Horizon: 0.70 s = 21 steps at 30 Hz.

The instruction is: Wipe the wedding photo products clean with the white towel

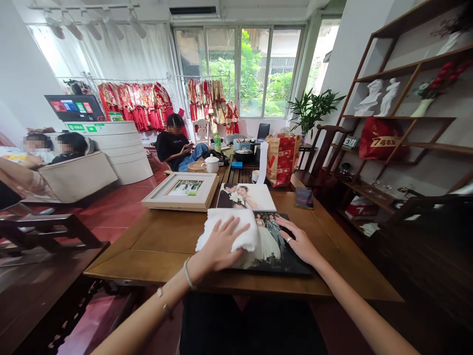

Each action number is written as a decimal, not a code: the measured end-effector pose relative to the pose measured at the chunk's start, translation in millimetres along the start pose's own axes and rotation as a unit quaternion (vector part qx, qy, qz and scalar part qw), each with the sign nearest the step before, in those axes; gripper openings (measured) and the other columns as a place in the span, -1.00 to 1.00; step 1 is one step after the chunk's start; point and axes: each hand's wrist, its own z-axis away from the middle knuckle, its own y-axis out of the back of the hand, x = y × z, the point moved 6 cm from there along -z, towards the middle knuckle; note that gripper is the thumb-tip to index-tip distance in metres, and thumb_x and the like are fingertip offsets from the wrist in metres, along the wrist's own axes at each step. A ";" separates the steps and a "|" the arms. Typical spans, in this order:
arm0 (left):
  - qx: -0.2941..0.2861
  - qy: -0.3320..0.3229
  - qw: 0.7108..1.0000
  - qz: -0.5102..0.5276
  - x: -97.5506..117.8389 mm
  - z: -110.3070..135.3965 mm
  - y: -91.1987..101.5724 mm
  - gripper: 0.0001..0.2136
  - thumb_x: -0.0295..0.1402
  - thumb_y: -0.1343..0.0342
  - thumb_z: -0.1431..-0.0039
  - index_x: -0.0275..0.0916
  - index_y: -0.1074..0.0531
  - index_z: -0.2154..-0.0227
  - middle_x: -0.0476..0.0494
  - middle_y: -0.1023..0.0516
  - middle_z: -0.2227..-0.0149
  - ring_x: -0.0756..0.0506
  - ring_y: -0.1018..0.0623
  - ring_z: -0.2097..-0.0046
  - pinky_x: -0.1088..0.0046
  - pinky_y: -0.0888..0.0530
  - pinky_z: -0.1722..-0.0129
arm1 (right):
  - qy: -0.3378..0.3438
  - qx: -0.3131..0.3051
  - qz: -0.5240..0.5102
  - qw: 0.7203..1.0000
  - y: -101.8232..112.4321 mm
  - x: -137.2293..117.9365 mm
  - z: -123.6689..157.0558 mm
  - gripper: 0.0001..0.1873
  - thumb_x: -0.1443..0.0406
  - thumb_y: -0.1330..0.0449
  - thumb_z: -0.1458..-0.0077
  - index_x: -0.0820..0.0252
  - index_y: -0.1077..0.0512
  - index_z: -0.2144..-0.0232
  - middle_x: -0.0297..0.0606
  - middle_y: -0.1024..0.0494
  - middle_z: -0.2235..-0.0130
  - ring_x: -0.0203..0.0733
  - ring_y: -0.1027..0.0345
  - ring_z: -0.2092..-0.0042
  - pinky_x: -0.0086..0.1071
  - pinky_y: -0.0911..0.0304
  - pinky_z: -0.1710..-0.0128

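Note:
A dark-edged wedding photo panel (271,241) lies flat on the wooden table (162,244) in front of me. My left hand (221,241) holds a folded white cloth (216,222) down against the panel's left part, its fingers spread over the cloth. Cloth and hand hide that side of the picture. At the panel's right side my right hand (299,241) rests with its fingers stretched out, touching the surface near the edge. Just behind lies a second, lighter wedding photo panel (264,197). To its left is a thick white picture frame (157,197) holding a small photo.
Farther back stand a white teapot (211,164), a black pot (244,154), a red and brown paper bag (283,160) and a small dark card-like object (304,197). A seated person (175,143) handles a phone beyond the table. Wooden shelves (406,118) rise on the right.

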 end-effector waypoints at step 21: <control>0.033 -0.041 0.999 0.004 20.1 18.4 -11.0 -0.31 -0.14 -0.06 -0.07 -0.05 0.06 -0.25 -0.20 0.05 -0.29 -0.33 0.09 -0.28 -0.10 0.11 -0.17 | 0.008 0.017 -0.044 0.999 -1.0 3.9 -3.5 -0.57 0.20 -0.23 0.03 0.13 -0.43 0.05 -0.11 -0.38 -0.11 -0.01 -0.23 -0.13 -0.04 -0.09 -0.15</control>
